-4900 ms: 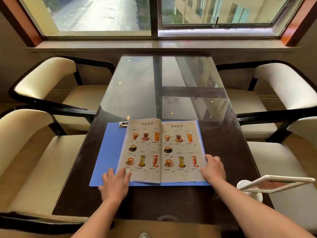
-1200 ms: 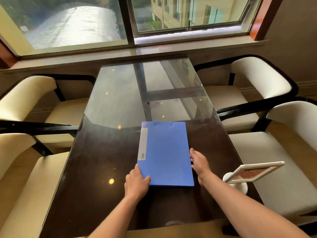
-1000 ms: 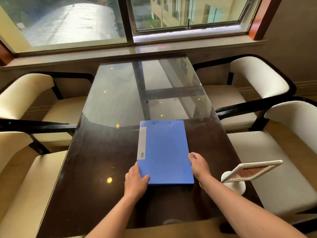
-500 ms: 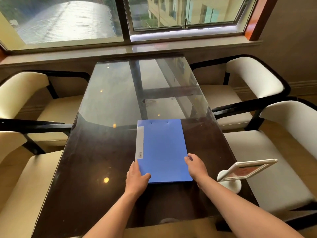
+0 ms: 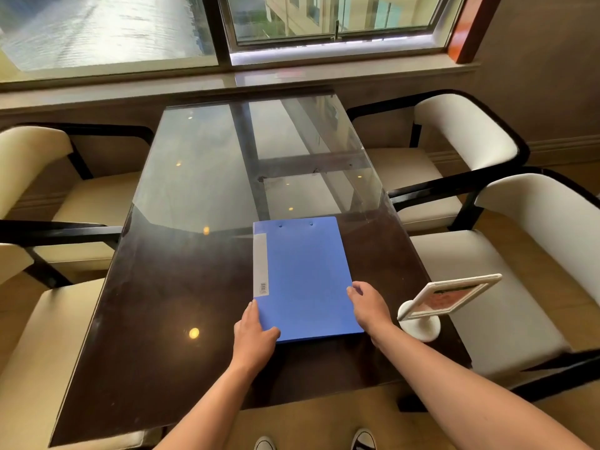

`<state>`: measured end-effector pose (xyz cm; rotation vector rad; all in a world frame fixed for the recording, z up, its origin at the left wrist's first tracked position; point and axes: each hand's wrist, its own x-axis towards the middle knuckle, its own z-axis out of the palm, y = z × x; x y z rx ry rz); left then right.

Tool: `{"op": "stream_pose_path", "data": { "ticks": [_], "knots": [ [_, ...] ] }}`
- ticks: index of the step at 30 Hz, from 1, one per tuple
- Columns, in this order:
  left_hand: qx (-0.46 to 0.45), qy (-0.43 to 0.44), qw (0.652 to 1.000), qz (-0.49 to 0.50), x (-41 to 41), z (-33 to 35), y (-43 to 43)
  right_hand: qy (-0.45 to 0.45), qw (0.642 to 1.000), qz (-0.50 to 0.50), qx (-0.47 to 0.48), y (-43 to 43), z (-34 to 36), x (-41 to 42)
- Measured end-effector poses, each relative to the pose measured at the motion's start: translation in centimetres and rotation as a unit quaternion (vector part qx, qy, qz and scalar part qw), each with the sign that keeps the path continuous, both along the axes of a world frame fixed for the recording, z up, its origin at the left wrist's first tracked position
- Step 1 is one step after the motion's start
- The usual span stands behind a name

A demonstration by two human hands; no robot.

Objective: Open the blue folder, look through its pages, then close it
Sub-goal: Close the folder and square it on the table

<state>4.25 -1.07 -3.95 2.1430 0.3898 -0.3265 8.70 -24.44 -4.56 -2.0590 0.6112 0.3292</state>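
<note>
Lying closed on the bench (image 5: pixel 181 287), the blue folder (image 5: pixel 305 274) is pinched at its near corner by the left hand (image 5: pixel 255 336); the right hand (image 5: pixel 370 306) curls its fingers (image 5: pixel 354 291) round the right edge.

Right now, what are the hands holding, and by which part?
The closed blue folder: left hand at its near-left corner, right hand gripping its right edge.
</note>
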Motion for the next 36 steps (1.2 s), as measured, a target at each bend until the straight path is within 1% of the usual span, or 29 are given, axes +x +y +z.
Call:
{"op": "stream_pose_path", "data": {
  "ticks": [8,16,29,34,36],
  "knots": [
    [-0.014,0.0,1.0,-0.003,-1.5,-0.1,-0.6,0.001,1.0,-0.009,-0.026,-0.6,-0.2,-1.2],
    [-0.02,-0.006,1.0,-0.002,-2.9,-0.2,-0.8,0.003,1.0,-0.008,-0.028,-0.9,0.0,-2.0],
    [-0.026,-0.029,0.999,0.004,-3.3,-0.1,-1.0,-0.006,1.0,-0.02,0.006,-1.3,0.2,-2.3],
    [-0.024,-0.035,0.999,0.014,-3.5,-0.3,-1.0,-0.01,1.0,0.003,0.023,-1.4,0.0,-3.8],
    [-0.022,-0.037,0.999,0.016,-3.5,-0.4,-1.0,-0.014,1.0,0.012,0.015,-1.7,-0.1,-4.7]
  ]
}}
